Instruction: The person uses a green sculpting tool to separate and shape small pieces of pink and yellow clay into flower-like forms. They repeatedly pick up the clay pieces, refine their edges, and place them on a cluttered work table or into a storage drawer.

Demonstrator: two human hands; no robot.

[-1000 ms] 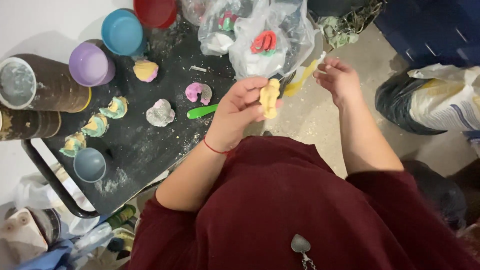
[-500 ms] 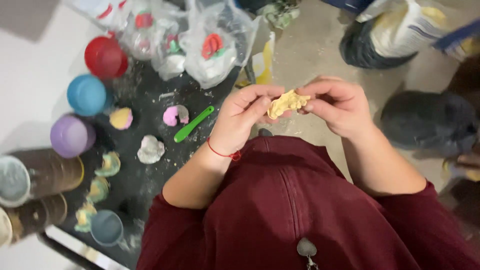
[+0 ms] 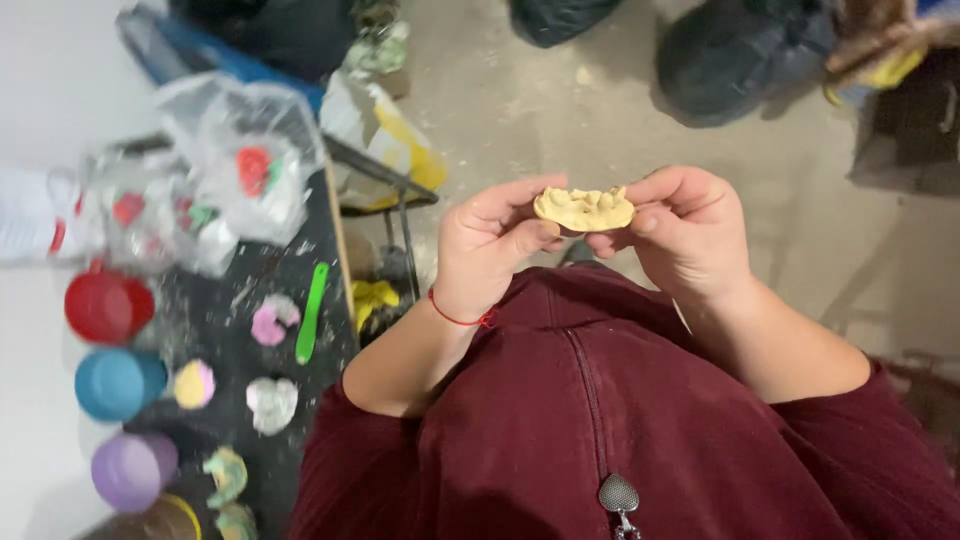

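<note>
- Since half a second ago both hands have drawn further off to the side of the dark worktop (image 3: 215,330), so the yellow cast (image 3: 585,208) now sits over the bare concrete floor (image 3: 560,110) instead of near the worktop's edge — it also lies flatter, its moulded face turned up.
- Left hand (image 3: 490,250) is closed on the cast's left end, thumb under it and fingers curled over the top; a red string circles that wrist.
- Right hand (image 3: 685,230) pinches the cast's right end in the same way, so the piece spans the gap between the two hands.
- Below them is the person's dark red zipped top (image 3: 600,430).
- On the worktop, well apart from the hands, lie a green stick-like tool (image 3: 312,312), a pink-and-white moulded piece (image 3: 272,320), a pale one (image 3: 270,402) and a yellow-pink one (image 3: 194,384).
- Along its far side stand red (image 3: 105,305), blue (image 3: 115,384) and purple (image 3: 132,468) cups — clear plastic bags (image 3: 245,185) are heaped at the end.
</note>
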